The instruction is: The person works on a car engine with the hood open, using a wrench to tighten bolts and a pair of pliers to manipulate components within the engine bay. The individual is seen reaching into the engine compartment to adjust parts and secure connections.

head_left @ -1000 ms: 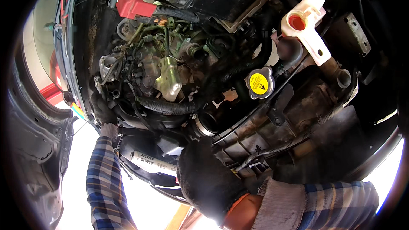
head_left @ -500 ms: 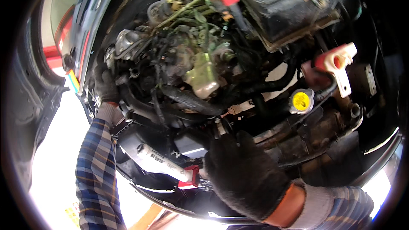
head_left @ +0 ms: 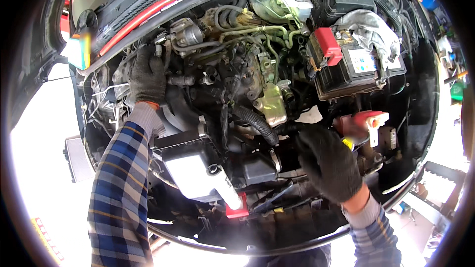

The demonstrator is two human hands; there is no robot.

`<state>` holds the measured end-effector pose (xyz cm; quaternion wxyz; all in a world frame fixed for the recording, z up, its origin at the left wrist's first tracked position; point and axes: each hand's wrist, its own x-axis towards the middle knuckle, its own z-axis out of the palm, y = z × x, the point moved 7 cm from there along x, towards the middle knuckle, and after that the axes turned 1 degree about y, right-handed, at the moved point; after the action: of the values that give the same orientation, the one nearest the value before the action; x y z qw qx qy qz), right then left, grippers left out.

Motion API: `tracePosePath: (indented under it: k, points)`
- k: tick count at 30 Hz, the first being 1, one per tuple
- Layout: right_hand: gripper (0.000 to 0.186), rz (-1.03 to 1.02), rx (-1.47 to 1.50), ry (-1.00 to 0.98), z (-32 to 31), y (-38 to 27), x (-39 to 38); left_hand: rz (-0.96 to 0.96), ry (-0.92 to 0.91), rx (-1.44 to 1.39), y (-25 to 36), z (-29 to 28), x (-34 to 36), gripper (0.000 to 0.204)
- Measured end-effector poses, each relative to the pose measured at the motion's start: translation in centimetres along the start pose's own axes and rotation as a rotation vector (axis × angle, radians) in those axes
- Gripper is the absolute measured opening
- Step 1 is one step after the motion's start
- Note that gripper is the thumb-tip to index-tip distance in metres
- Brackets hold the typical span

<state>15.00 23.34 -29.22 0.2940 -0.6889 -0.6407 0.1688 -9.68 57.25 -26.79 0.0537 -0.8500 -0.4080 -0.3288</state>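
My left hand [head_left: 147, 76], in a dark knit glove, reaches among the hoses at the left of the engine, fingertips at fittings beside a metal throttle body [head_left: 185, 32]; what they grip is hidden. My right hand [head_left: 326, 160], also gloved, has its fingers curled down near the right end of a ribbed hose [head_left: 255, 121], left of a pink-red reservoir [head_left: 354, 123]; anything inside them is hidden. Between my arms sit a black box [head_left: 163, 143] with a bright white surface and a white cartridge [head_left: 225, 188] beside a red part [head_left: 237, 207].
A battery [head_left: 336, 84] with a red terminal cover [head_left: 327, 42] and a grey cloth [head_left: 376, 34] sits at upper right. A red bar [head_left: 138, 20] runs along the windscreen's base. A raised black panel [head_left: 34, 69] stands at left; tools and parts [head_left: 445, 188] lie beyond the right edge.
The view has widened and shifted over the bay. My left hand has moved up toward the throttle body; my right hand has moved right and up from beside the cartridge toward the reservoir.
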Motion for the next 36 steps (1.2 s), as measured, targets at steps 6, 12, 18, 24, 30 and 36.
tracePosePath:
  k: [6, 12, 18, 24, 30, 36]
  points:
    - [0.031, 0.189, -0.170, -0.091, 7.6, 11.5, 11.7, -0.114, 0.009, -0.131, -1.0, -0.5, -0.2, 0.033]
    - [0.022, 0.333, -0.249, -0.138, 16.6, 20.0, 19.0, -0.057, 0.002, -0.135, -0.4, -0.1, 0.5, 0.031]
    - [0.043, 0.843, 0.435, -0.056, 22.0, 28.8, 20.1, -0.068, -0.062, -0.081, -0.7, -0.1, 0.8, 0.035]
    - [0.035, 1.051, 0.595, 0.401, 25.7, 33.7, 21.2, -0.015, -0.087, -0.049, 0.1, -0.5, 0.9, 0.038]
    - [0.032, 0.957, 0.616, 0.723, 26.8, 38.2, 21.0, -0.124, -0.050, -0.143, -1.4, 0.7, 0.0, 0.037]
    - [0.047, 1.097, 0.671, 0.199, 25.0, 27.0, 20.6, -0.088, -0.071, -0.009, -1.2, -1.5, 0.1, 0.033]
